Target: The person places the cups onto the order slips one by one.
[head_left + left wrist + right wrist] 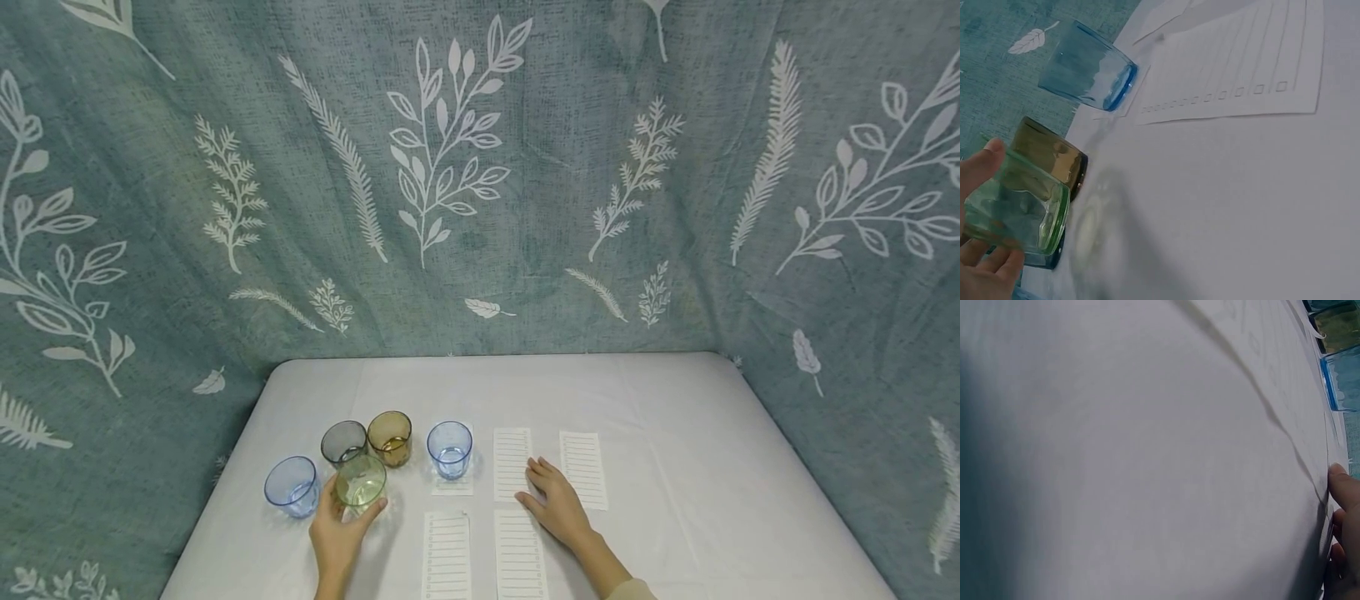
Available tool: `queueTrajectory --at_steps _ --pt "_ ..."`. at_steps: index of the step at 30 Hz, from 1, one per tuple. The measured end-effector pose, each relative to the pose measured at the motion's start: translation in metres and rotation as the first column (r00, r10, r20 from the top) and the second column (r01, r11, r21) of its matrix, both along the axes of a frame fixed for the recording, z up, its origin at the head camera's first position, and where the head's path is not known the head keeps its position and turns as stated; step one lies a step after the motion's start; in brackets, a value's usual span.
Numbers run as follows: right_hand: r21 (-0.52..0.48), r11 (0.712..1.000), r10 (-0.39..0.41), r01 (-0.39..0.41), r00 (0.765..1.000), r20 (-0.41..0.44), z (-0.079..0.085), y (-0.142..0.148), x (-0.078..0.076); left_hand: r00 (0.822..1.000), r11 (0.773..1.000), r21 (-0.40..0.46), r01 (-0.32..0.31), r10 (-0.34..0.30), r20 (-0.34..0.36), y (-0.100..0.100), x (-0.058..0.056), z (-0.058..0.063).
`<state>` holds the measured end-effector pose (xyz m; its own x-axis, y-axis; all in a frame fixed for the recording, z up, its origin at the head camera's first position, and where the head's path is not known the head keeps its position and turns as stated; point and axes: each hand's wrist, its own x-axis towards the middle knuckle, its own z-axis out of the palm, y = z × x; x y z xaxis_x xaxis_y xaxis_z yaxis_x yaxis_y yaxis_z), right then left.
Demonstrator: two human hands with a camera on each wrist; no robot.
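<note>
My left hand [336, 537] grips a green drinking glass [362, 482] between thumb and fingers. In the left wrist view the green glass [1029, 203] is raised off the cloth, its shadow falling to the right. Close behind it stand a grey glass [344, 440] and an amber glass [390, 442]. A blue glass [291, 490] stands left of that hand. My right hand [561, 507] lies with relaxed fingers at the right edge of a lined paper slip [512, 462], holding nothing. In the right wrist view, only part of the right hand [1346, 506] shows.
A second blue glass [450, 454] stands on a lined slip [452, 488] near the middle. Another slip [582, 471] lies right of my right hand. Two more, a left slip [447, 554] and a right slip [521, 554], lie nearer the front. A leaf-patterned curtain [540, 167] surrounds the white table [675, 433].
</note>
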<state>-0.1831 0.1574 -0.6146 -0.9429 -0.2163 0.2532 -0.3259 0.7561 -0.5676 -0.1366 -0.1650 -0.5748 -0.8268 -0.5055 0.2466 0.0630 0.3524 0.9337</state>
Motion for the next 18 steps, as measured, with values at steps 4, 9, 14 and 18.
queueTrajectory --at_steps 4,9,14,18 --pt "-0.013 1.000 0.020 -0.020 1.000 0.011 -0.001 0.002 -0.001 1.000 1.000 0.010 0.014 -0.014 -0.022 0.000 0.001 0.012" --pt "-0.005 0.999 0.051 -0.051 0.999 0.010 -0.003 0.004 -0.002 0.998 0.997 0.051 0.055 -0.053 -0.027 0.002 0.002 0.029" --pt "0.009 0.999 0.038 -0.038 0.999 0.001 -0.003 0.003 -0.002 0.994 0.991 0.075 0.113 -0.111 -0.021 0.004 0.002 0.045" --pt "0.009 1.000 0.030 -0.030 1.000 -0.001 -0.002 0.001 -0.001 0.985 0.983 0.072 0.170 -0.170 -0.010 0.004 0.001 0.053"
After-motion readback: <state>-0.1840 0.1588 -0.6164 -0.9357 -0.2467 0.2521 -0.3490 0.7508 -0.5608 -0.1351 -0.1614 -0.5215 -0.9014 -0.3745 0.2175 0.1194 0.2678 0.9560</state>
